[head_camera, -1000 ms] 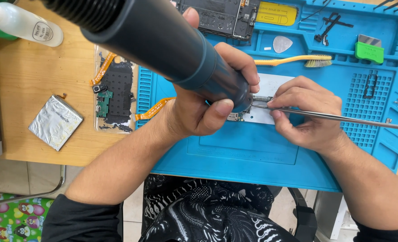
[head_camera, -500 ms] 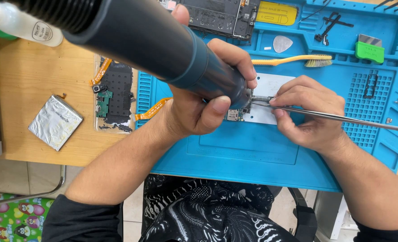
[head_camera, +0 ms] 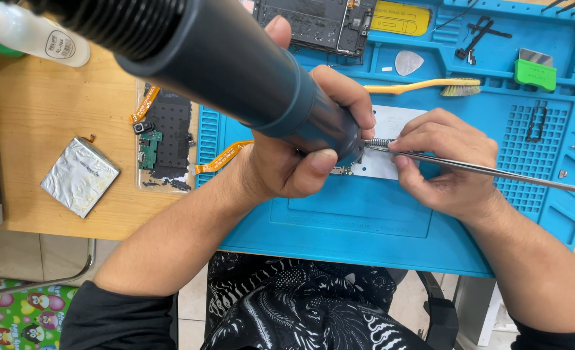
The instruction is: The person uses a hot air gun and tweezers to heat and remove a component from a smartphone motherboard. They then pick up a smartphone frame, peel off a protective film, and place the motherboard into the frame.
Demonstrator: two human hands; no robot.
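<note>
Head view, only one angle. Left hand [head_camera: 300, 162] wrapped tight around the dark hot-air gun [head_camera: 235, 65]. Gun barrel runs from upper left of frame down to centre, nozzle tip right at the small circuit board [head_camera: 381, 159]. Fingers closed over the top of the handle, thumb pressed along its near side.

Right hand [head_camera: 446, 165] sits centre-right, fingers pinched shut on metal tweezers [head_camera: 494, 172]. The tweezers' long end trails off to the right edge, the tip meets the board just beside the nozzle. Board lies on the blue silicone work mat [head_camera: 365, 227], centre of frame, mostly hidden by both hands.

Along the top of the mat: opened phone chassis [head_camera: 313, 23], yellow pry tool [head_camera: 401, 18], clear pick [head_camera: 408, 62], yellow-handled brush [head_camera: 423, 85], green block [head_camera: 535, 73].

Left of the mat, on the wooden table [head_camera: 54, 104]: black board with orange flex cables [head_camera: 164, 139], silver foil battery [head_camera: 80, 175] further left, white bottle [head_camera: 31, 32] in the upper left corner.
</note>
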